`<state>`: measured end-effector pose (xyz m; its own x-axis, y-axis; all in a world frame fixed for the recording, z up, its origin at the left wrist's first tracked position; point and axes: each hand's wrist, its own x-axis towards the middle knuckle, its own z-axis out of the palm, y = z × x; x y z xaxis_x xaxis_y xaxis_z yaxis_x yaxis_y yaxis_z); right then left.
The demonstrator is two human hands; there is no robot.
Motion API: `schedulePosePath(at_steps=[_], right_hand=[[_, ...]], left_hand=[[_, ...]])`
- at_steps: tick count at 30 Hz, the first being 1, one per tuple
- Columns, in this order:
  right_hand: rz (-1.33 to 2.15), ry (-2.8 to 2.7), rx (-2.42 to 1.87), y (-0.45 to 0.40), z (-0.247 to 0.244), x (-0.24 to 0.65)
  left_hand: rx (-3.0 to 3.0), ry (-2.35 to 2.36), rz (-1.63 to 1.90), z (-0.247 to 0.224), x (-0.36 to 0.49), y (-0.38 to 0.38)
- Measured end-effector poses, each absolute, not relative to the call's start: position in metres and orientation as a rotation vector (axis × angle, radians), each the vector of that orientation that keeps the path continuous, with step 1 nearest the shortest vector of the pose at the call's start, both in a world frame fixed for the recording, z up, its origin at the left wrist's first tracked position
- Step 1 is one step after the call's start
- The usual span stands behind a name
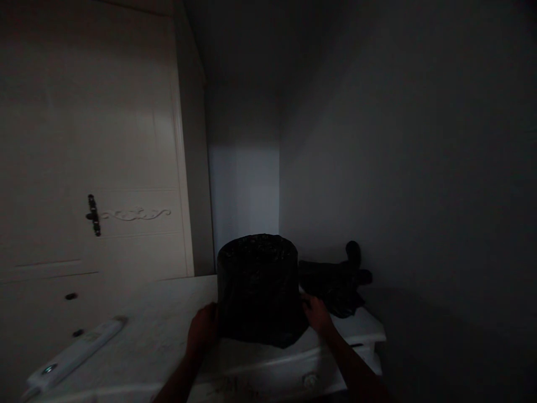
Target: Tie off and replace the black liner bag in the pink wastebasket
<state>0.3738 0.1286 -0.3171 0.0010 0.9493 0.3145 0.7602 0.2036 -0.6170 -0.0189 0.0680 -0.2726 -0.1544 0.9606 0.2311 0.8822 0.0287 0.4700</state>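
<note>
A round bin lined with a black plastic bag (260, 296) stands upright on a white dresser top (168, 313). The bag is folded over the rim and hangs down the outside, its lower edge flaring to the right. At the bag's left side, my left hand (203, 327) is closed on the plastic, with its fingertips partly hidden. My right hand (318, 314) pinches the bag's edge on the other side. The bin itself is hidden under the plastic, and the light is very dim.
More crumpled black plastic (335, 282) lies behind my right hand, near the wall. A long white object (79, 352), perhaps a power strip, rests at the dresser's left. A white wardrobe (138, 140) with a dark handle (93, 215) stands at left. Below is a drawer knob (310, 381).
</note>
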Motion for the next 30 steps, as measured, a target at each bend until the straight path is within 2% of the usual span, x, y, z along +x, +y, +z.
schedulePosePath(at_steps=[11, 30], right_hand=[[0.382, -1.783, -1.603, 0.115, -0.299, 0.369], [0.373, -1.786, -1.572, 0.121, -0.308, 0.371]], left_hand=[[1.955, 2.189, 0.746, -0.273, -0.019, 0.068], [1.923, 2.208, 0.733, -0.265, -0.014, 0.062]])
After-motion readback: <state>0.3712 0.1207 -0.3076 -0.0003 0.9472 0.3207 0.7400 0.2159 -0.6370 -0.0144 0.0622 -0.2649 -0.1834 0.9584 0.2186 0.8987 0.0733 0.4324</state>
